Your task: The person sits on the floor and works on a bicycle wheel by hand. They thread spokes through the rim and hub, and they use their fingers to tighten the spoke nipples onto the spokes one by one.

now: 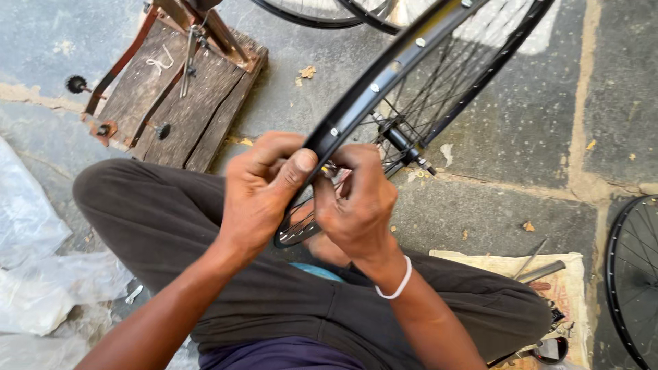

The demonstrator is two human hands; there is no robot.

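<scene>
crumpled clear plastic sheeting (31, 274) lies far left of the black bicycle rim (384, 75), on the stone floor (507, 137). a worn wooden stand (185, 103) sits up-left of the rim. the left hand (264, 192) has its fingers closed around the rim's near edge, thumb pressed on top. the right hand (360, 202) pinches something small at the rim's inner side, too hidden to tell. a second wheel (634, 274) lies far right of the rim.

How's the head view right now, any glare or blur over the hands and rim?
Head view: soft, even daylight, no hard shadows; a pale glare streak runs along the black rim; left hand and right hand are sharp; straight edges bow slightly near the frame borders.
</scene>
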